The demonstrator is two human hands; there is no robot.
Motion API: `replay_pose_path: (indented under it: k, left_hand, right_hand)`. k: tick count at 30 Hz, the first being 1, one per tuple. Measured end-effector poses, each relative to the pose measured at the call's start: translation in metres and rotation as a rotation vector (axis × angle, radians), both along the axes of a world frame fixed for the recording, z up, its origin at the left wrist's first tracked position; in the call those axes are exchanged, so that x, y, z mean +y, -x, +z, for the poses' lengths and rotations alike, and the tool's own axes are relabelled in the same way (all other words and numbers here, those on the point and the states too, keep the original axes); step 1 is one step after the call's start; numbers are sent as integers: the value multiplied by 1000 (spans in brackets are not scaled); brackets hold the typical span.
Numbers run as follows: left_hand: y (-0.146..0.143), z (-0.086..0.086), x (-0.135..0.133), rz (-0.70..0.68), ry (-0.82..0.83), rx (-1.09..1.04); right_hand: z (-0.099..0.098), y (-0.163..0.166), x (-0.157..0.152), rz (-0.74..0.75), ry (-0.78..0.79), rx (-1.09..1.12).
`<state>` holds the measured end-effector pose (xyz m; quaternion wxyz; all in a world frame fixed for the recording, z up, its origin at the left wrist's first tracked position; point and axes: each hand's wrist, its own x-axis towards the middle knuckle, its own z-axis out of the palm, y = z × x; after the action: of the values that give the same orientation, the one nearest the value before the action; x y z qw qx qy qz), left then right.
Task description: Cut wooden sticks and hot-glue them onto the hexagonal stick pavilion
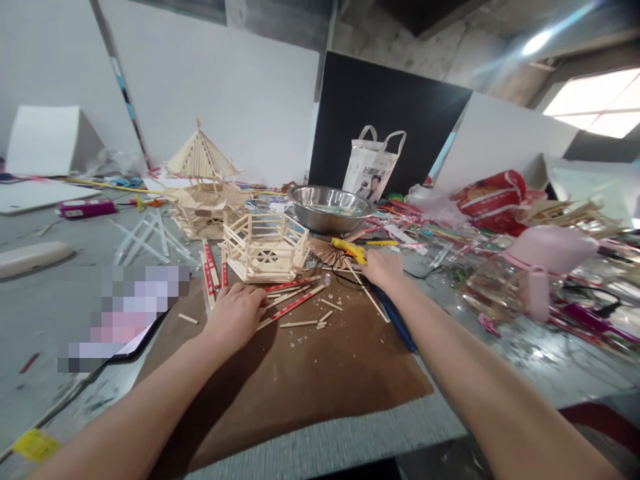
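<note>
My left hand (237, 311) rests on the brown sheet with its fingers curled down at the ends of several wooden sticks (295, 307), some in red-printed wrappers. Its fingertips are hidden, so what they hold does not show. My right hand (383, 268) is closed at a yellow tool (350, 250) whose exact kind I cannot make out. A dark blue handle-like piece (396, 321) lies below my right wrist. Just beyond my hands stands a six-sided stick frame with railings (265, 250). Behind it to the left is a pavilion model (203, 180) with a pointed stick roof.
A steel bowl (331, 208) and a white bag (374, 163) stand at the back. On the right are a pink-lidded bottle (543, 267), a red bag (493, 200) and cluttered strips. A phone (135, 310) lies left of the brown sheet (300, 393), which bears stick scraps.
</note>
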<state>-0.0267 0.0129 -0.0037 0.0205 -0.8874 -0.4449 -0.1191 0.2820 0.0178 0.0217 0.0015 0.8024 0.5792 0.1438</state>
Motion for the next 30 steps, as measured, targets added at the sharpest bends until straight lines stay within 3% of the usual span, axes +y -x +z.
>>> replay_pose_path:
  k: [16,30]
  left_hand:
    - [0,0,2,7,3,44]
    - [1,-4,4,1,20,41]
  right_hand:
    - [-2,-41,27,-147,116,33]
    - [4,-69,37,-90,159,25]
